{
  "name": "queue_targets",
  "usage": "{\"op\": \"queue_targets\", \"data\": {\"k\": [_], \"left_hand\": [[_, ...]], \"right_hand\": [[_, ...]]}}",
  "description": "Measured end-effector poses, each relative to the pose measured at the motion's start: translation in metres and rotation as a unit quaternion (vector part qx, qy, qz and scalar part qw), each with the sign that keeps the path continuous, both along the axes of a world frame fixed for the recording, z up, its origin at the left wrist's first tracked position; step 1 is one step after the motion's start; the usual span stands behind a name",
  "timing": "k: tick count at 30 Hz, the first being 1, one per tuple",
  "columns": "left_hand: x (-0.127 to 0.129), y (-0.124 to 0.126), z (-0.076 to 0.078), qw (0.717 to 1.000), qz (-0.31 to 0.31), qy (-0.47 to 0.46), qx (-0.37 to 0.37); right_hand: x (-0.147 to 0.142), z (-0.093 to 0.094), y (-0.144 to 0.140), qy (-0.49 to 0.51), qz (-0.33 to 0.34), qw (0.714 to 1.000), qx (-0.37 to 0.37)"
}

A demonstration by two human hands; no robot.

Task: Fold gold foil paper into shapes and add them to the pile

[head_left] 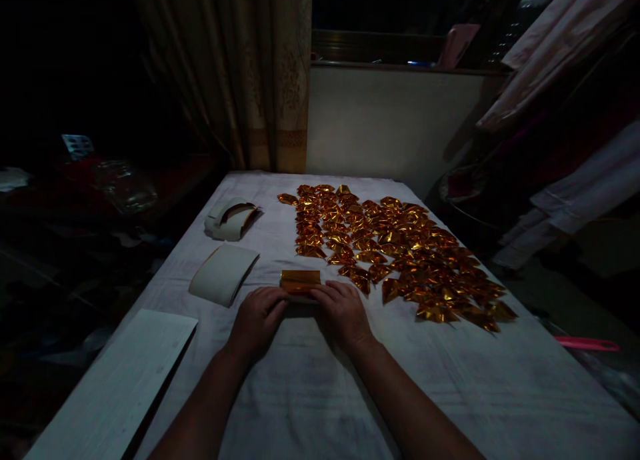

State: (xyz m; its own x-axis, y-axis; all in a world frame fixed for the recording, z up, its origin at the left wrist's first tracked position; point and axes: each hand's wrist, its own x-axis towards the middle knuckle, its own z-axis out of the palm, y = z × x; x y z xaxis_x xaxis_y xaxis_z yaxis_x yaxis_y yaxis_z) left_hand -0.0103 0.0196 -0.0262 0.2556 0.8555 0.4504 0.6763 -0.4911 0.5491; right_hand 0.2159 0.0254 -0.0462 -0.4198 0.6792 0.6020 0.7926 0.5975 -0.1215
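Hands, left (257,317) and right (343,311), press gold foil (300,281) flat on the desk (310,393); uneven pressure could skew its crease.

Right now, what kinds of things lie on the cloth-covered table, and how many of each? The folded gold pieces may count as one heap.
Heap of folded gold pieces: 1
Gold sheet under the left hand and right hand: 1
White paper stacks: 2
Flat white board: 1
Total: 5
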Motion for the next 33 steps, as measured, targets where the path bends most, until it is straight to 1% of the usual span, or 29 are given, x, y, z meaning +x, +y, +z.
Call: {"op": "queue_targets", "data": {"k": [2,4,7,9,11,14,19,24,28,33], "left_hand": [[-0.005,0.003,-0.001,1.000,-0.005,-0.006,-0.002],[-0.008,0.006,-0.001,1.000,-0.001,-0.010,0.004],[-0.006,0.011,-0.002,1.000,0.018,-0.002,0.015],[-0.004,0.016,-0.003,0.999,0.035,0.016,0.022],[-0.001,0.021,-0.002,0.998,0.041,0.040,0.031],[0.001,0.025,0.000,0.996,0.030,0.082,0.034],[0.001,0.020,0.000,0.992,0.028,0.112,0.044],[0.001,0.012,-0.001,0.988,-0.015,0.146,0.047],[0.003,0.009,0.002,0.988,-0.045,0.148,0.023],[0.003,0.009,0.004,0.993,-0.044,0.105,0.013]], "right_hand": [[0.001,0.002,0.005,-0.001,0.018,1.000,-0.002],[0.000,0.004,0.010,0.004,0.030,0.999,0.018],[-0.003,0.007,0.019,0.010,0.027,0.997,0.066],[-0.005,0.007,0.022,0.003,0.025,0.997,0.076],[-0.005,0.006,0.022,-0.001,0.025,0.998,0.065],[-0.003,0.004,0.020,0.009,0.028,0.999,0.036],[0.002,0.000,0.015,0.014,0.036,0.999,-0.021],[0.005,-0.001,0.012,0.028,0.048,0.997,-0.047],[0.008,0.002,0.009,0.049,0.058,0.994,-0.084],[0.013,0.004,0.008,0.074,0.063,0.987,-0.126]]}}
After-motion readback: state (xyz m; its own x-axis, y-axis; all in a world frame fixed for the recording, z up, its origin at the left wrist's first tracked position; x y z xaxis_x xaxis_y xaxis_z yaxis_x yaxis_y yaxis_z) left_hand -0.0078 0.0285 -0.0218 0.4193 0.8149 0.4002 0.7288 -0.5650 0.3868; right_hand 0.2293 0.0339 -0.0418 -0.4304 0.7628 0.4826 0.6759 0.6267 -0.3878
